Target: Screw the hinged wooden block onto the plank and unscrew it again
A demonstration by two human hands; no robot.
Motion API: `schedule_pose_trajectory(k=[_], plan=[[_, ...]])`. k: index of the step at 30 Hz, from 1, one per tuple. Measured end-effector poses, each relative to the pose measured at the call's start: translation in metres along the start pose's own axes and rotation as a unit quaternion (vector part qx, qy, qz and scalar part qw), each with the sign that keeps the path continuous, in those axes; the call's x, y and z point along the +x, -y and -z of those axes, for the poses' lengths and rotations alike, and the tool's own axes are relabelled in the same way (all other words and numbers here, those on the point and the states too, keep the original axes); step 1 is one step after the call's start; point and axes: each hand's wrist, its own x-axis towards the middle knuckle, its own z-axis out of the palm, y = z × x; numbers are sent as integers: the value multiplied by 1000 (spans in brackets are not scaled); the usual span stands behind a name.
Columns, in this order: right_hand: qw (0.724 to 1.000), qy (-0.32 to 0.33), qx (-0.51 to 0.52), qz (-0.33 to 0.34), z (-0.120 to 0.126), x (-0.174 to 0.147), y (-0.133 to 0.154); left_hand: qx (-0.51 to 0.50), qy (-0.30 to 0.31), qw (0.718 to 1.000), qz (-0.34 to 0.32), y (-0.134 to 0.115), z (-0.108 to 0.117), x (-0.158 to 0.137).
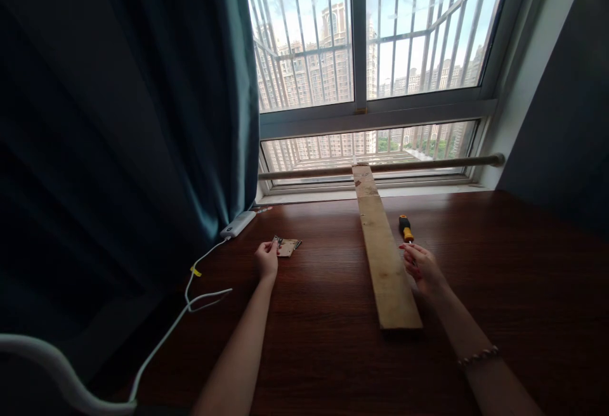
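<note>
Forearms (240,352) foremost, your left hand (267,260) seemingly pinches the card (288,249) at seven o'clock, your right hand (425,273) the screwdriver (406,228) at four: likely pick-up, next needing steady grips.

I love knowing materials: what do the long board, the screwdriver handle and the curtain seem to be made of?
Board: probably wood, fairly matte; its tan surface shows faint blotches and a straight-cut end.
Screwdriver handle: likely plastic, perhaps partly rubber, from its bright yellow and dull black parts.
Curtain: fabric with a soft sheen, hanging in folds; the fibre can't be told.
</note>
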Motion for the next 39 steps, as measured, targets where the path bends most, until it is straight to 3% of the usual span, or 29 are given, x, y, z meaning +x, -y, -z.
schedule_pose_trajectory(k=[5,9,22,31,39], plan=[[1000,-18,-8,6,1,-1,3,35,-4,999,26,-9,-3,-5],[1000,-9,-21,10,-3,-3,3,134,2,991,21,-12,0,-10],[1000,-8,-20,11,-1,-3,4,229,13,973,31,19,-6,3],[1000,-14,-22,11,-1,-3,4,204,-19,977,53,20,-3,6],[1000,-13,-22,6,-2,-4,4,203,-12,977,68,10,2,1]])
